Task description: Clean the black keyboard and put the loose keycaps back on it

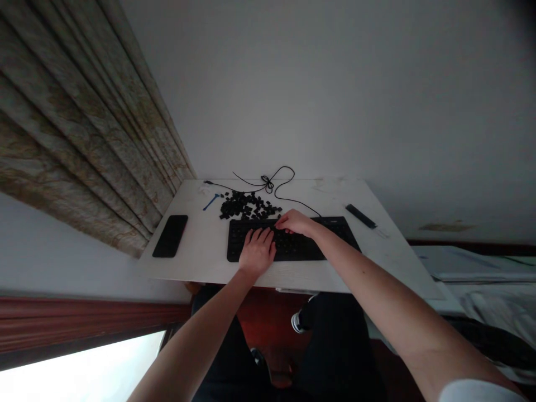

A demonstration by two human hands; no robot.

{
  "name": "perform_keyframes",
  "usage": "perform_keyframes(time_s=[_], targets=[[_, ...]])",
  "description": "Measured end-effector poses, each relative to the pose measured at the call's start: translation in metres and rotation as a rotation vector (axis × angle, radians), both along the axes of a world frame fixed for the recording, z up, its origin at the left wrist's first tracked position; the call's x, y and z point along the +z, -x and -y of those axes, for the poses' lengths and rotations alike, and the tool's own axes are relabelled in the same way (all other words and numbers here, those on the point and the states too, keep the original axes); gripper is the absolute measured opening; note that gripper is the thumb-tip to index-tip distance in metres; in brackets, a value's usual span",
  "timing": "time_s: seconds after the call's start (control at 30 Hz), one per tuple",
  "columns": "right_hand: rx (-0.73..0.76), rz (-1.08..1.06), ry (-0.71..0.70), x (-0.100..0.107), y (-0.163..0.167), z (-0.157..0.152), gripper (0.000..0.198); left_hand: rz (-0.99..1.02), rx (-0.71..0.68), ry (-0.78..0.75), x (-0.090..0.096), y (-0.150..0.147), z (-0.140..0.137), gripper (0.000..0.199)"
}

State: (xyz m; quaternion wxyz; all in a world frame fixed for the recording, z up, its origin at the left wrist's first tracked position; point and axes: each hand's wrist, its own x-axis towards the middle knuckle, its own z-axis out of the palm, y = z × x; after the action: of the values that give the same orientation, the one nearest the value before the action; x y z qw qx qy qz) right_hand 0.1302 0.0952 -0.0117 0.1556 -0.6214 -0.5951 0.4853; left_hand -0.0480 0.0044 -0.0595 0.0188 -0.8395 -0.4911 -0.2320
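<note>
A black keyboard (301, 252) lies along the front of the white desk. My left hand (257, 250) rests palm down on its left half, fingers stretched out over the keys. Over the keyboard's back edge, just right of the left fingertips, my right hand (293, 222) is closed in a pinch. Whatever is between its fingertips, if anything, is too small to make out. Behind the keyboard's left half is a loose pile of black keycaps (239, 205), some scattered toward the right hand. A small blue tool (211, 202) lies left of the pile.
A black phone (170, 236) lies at the desk's left. The keyboard's cable (287, 199) loops behind it, bundled near the wall. A dark flat bar (360, 216) lies at the right. The curtain (96, 123) hangs by the desk's left edge; my legs are below the desk (201, 251).
</note>
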Motion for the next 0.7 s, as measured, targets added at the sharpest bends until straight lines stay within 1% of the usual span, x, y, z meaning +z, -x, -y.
perform_keyframes(time_s=[0.2,0.37,0.57,0.7], targets=[[0.022,0.056,0.027,0.0021,0.0048,-0.0063,0.004,0.007,0.001,0.001,0.0006,0.0000,-0.0001,0.036],[0.007,0.083,0.076,0.0064,0.0069,-0.0108,0.005,0.004,0.001,0.012,-0.0003,0.0003,-0.0010,0.036],[0.012,0.000,0.059,0.0080,0.0016,-0.0063,0.003,0.011,0.000,0.009,-0.0020,0.0008,-0.0019,0.037],[0.023,-0.019,0.051,0.0091,-0.0029,-0.0023,0.010,0.012,0.000,0.011,-0.0017,0.0005,-0.0018,0.037]])
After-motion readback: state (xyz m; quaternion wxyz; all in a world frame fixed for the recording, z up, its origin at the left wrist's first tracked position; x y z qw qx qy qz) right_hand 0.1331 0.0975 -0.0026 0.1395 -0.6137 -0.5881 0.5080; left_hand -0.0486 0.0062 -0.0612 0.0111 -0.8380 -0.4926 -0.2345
